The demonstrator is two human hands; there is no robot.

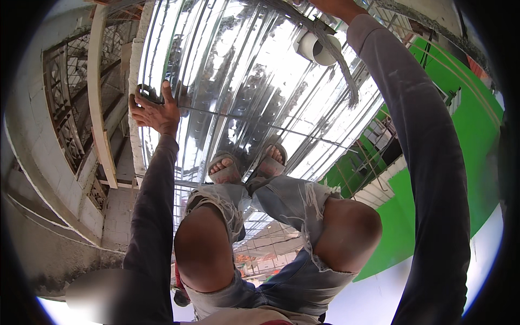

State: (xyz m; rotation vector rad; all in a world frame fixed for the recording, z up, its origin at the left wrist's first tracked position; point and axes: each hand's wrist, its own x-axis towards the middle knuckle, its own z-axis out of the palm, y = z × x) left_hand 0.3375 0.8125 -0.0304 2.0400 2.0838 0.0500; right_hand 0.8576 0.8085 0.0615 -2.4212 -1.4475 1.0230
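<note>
My left hand (pixel 157 112) rests at the left side of the shiny corrugated metal sheeting (pixel 254 81), by the rough edge of a concrete wall (pixel 136 70). Its thumb points away from me, and its fingers lie apart over the edge. At the top border, my right hand (pixel 338 7) is partly cut off and its fingers are mostly out of the picture. Just below that hand lies a bundle of thin grey wire (pixel 338 57), draped across a short white pipe piece (pixel 316 47).
I squat with sandalled feet (pixel 226 168) on the sheeting, which a thin rod (pixel 260 120) crosses. Left are a wooden post (pixel 97 81) and a barred window opening (pixel 65 103) in a block wall. Past the sheeting's right edge, a green wall (pixel 460 157) and poles show lower down.
</note>
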